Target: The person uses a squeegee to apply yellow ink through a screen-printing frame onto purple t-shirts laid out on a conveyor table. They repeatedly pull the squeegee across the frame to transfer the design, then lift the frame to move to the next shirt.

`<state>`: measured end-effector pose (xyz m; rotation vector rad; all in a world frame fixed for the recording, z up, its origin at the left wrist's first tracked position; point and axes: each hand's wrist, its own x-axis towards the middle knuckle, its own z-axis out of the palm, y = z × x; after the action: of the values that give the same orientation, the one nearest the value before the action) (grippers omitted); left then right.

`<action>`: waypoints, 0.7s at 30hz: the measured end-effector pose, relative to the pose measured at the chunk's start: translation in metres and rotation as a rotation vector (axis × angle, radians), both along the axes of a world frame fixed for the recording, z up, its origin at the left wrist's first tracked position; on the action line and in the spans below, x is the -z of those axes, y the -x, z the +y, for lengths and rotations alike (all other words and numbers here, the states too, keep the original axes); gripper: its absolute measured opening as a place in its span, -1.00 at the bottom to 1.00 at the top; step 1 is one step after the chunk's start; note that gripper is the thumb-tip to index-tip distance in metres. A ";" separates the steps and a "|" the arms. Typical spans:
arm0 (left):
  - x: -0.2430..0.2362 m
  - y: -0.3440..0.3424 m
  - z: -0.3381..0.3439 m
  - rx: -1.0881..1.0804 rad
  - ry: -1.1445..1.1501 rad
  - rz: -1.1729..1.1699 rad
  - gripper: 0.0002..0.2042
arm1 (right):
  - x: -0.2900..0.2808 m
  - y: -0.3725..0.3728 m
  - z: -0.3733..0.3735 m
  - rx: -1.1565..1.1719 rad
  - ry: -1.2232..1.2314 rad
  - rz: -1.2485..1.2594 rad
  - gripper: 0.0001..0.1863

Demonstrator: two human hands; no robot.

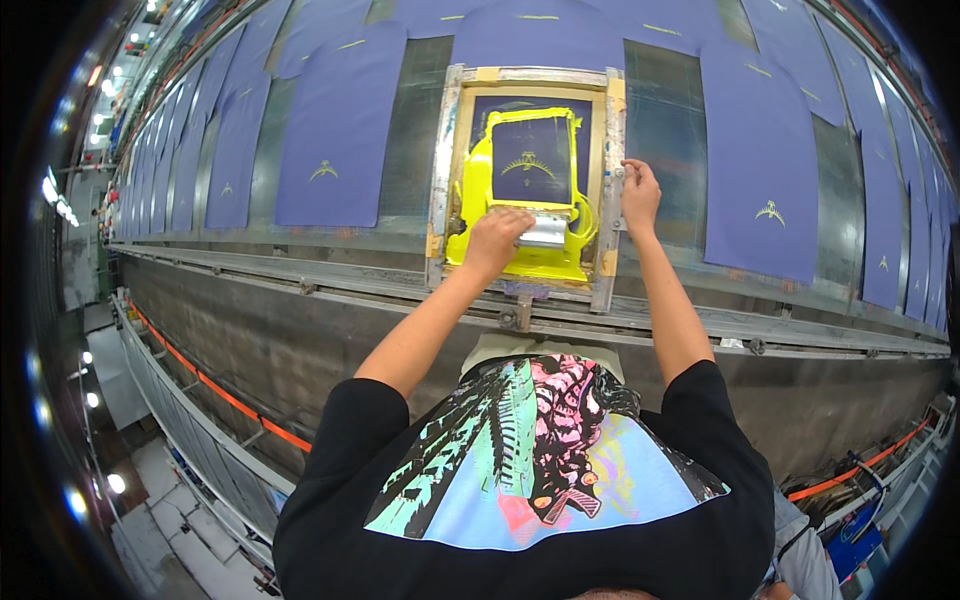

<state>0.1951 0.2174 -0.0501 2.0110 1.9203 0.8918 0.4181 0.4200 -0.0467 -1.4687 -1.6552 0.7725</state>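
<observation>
A screen printing frame [442, 190] lies on the long table in front of me, with bright yellow ink [480, 165] spread over its mesh. Through the mesh a small winged emblem shows above a dark fabric piece. My left hand [499, 240] is closed on the squeegee [543, 230], a silvery blade standing in the ink near the frame's close end. At the frame's right side, my right hand [640, 190] has its fingers closed on the metal edge.
Purple-blue fabric pieces [335, 140] line the table both ways, several bearing a small yellow emblem. A metal rail [400, 288] runs along the near edge. An orange strip [210, 380] borders the left walkway. Another person's grey sleeve [805, 550] shows at lower right.
</observation>
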 end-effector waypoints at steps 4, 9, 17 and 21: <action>-0.009 -0.046 -0.007 0.014 0.067 -0.049 -0.46 | -0.036 -0.031 0.016 0.038 -0.012 -0.064 -0.79; -0.048 -0.022 -0.013 0.048 0.096 -0.045 -0.48 | -0.061 -0.003 -0.020 0.089 -0.033 -0.021 -0.75; 0.015 -0.181 0.059 -0.083 0.135 -0.022 -0.50 | 0.008 -0.142 0.059 -0.073 -0.027 0.252 -0.81; 0.044 -0.165 0.061 -0.048 0.203 -0.036 -0.46 | 0.051 -0.132 0.052 0.015 -0.075 0.339 -0.84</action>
<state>0.3604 0.2786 -0.0946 1.8284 1.9596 0.7071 0.5505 0.4716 -0.0981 -1.2191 -1.3987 0.8870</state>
